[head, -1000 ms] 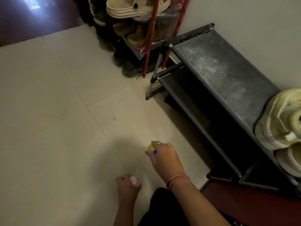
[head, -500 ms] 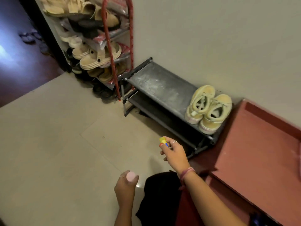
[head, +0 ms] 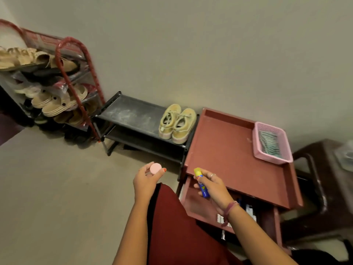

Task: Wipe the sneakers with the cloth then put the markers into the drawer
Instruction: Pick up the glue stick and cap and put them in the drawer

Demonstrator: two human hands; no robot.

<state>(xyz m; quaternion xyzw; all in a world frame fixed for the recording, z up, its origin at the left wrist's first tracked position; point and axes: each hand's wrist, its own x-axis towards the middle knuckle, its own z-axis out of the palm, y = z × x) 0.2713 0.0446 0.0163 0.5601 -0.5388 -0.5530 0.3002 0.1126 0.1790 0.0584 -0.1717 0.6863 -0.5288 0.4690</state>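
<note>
**Marker held over the open drawer, pink piece in the other hand**

The right hand [head: 212,185] grasps a marker [head: 202,186] with a blue barrel and a yellow end. The fingers curl round the barrel's middle and lower part; the yellow end sticks out above the index finger, and the blue lower end shows below the thumb. The marker stands nearly upright, tilted a little to the left at the top. It hangs above the left front part of the open drawer [head: 198,207], just below the front left corner of the red cabinet top [head: 229,155], and touches neither.

The left hand [head: 146,178] pinches a small round pink piece [head: 155,168] between thumb and fingertips, its flat face turned up. What it is cannot be told for sure. That hand is over the floor [head: 57,197], to the left of the cabinet and well apart from the drawer.

Inside the drawer, near its right side, a few small items lie partly hidden behind the right wrist.

The sneakers [head: 177,123] stand side by side at the right end of the black rack's [head: 129,113] top shelf, just beside the cabinet. A pink basket [head: 271,143] sits at the back right corner of the cabinet top.
</note>
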